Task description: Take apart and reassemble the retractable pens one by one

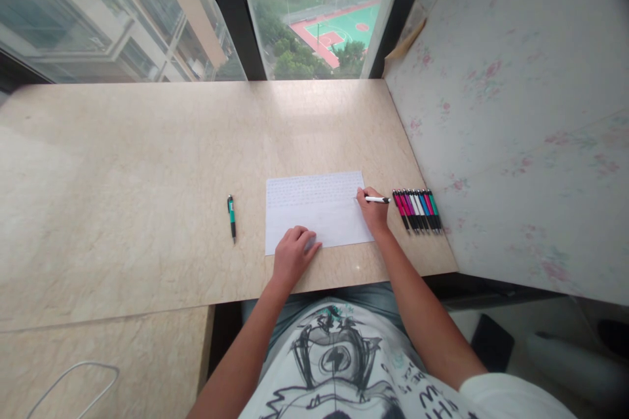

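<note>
A white sheet of paper (314, 209) lies on the beige marble-look table (147, 177), with faint handwriting across its upper half. My right hand (372, 209) is closed on a white pen (377, 200) whose tip touches the paper's right edge. My left hand (293, 254) rests flat on the paper's lower left corner, fingers spread loosely. A green-and-black pen (231, 216) lies alone to the left of the sheet.
A row of several coloured pens (417, 209) lies right of the paper near the floral-patterned wall (515, 144). Windows (319, 26) run behind the table. A white cable loop (73, 383) sits on the lower surface at front left.
</note>
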`<state>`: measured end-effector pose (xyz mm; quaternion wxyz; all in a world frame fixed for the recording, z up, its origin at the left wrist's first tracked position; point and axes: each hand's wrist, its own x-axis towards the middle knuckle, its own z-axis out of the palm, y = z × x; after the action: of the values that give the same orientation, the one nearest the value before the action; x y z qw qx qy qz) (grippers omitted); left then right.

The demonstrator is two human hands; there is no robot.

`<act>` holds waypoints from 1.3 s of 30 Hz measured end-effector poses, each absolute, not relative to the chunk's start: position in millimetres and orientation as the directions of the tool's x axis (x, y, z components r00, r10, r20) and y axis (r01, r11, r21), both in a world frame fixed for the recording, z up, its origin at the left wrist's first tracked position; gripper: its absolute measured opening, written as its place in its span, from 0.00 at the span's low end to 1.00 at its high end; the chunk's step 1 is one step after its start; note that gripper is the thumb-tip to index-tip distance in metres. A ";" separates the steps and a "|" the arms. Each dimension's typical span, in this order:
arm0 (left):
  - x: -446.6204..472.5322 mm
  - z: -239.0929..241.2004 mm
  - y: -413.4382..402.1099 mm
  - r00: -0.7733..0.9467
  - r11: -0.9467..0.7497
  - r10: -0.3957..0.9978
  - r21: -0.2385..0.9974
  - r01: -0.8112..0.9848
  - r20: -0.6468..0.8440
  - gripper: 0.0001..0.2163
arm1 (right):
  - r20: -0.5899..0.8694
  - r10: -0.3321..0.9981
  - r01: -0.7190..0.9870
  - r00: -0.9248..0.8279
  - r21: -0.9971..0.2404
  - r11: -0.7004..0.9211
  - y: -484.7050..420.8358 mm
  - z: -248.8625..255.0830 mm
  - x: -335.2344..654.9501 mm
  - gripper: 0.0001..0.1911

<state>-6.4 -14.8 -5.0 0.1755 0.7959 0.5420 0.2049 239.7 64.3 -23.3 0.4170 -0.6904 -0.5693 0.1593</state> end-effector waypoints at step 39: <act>-9.0 -4.6 -13.8 0.325 -0.346 0.936 0.534 0.772 0.136 0.07 | -0.030 0.859 -0.083 0.511 -0.996 0.015 49.1 -22.0 253.6 0.19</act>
<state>-9.0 -13.8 -4.6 0.1903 0.7915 0.5393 0.2156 253.6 49.1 -22.0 0.6335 -0.5952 -0.3260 0.3717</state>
